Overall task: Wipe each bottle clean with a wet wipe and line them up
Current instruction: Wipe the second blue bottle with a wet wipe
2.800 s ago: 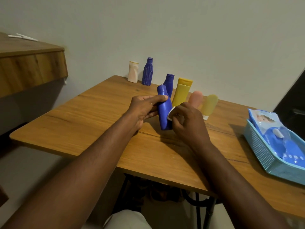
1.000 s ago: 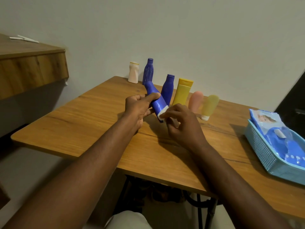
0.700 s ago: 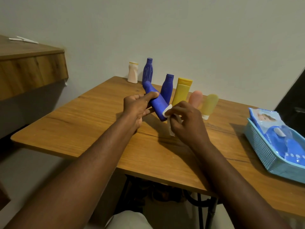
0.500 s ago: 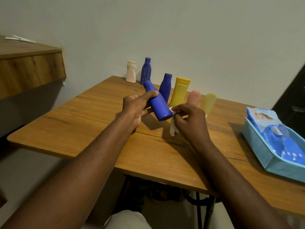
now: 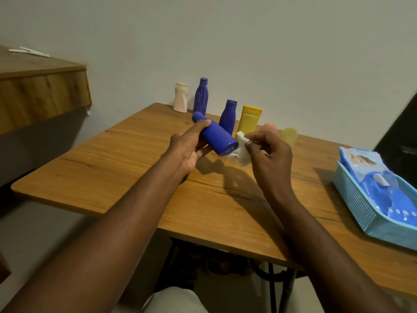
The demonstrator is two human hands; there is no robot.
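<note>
Table: the honey-brown wooden table (image 5: pixel 112 172) carries everything. The work itself is going on just above its middle, off the surface.
Basket: the light blue perforated plastic basket (image 5: pixel 361 213) sits at 3 o'clock with the blue soft pack of wet wipes (image 5: pixel 381 190) inside, handy if a fresh sheet is wanted.
Row: the squat white bottle (image 5: pixel 181 98), the tall ribbed blue bottle (image 5: pixel 200 96), the shorter blue bottle (image 5: pixel 228 117) and the yellow flat-capped tube (image 5: pixel 249 119) stand upright from 11 to 12 o'clock. The rounded pink bottle (image 5: pixel 268 126) and the pale yellow bottle (image 5: pixel 290 135) peek out behind the knuckles at 1 o'clock.
Left hand: the left hand (image 5: pixel 187 147) wraps thumb and fingers round the neck end of the smooth deep blue plastic bottle (image 5: pixel 216 137), which is tilted with its cap toward 11 o'clock and its flat base toward 4 o'clock. I'd hold firm and roll it, so every side meets the cloth.
Right hand: the right hand (image 5: pixel 270 154) pinches the crumpled white wet wipe (image 5: pixel 240 151) just beside that base; whether cloth meets plastic is hard to tell.
Wipe: it is bunched small. Spread over the fingertips, it would cover the base rim in one circling pass.
</note>
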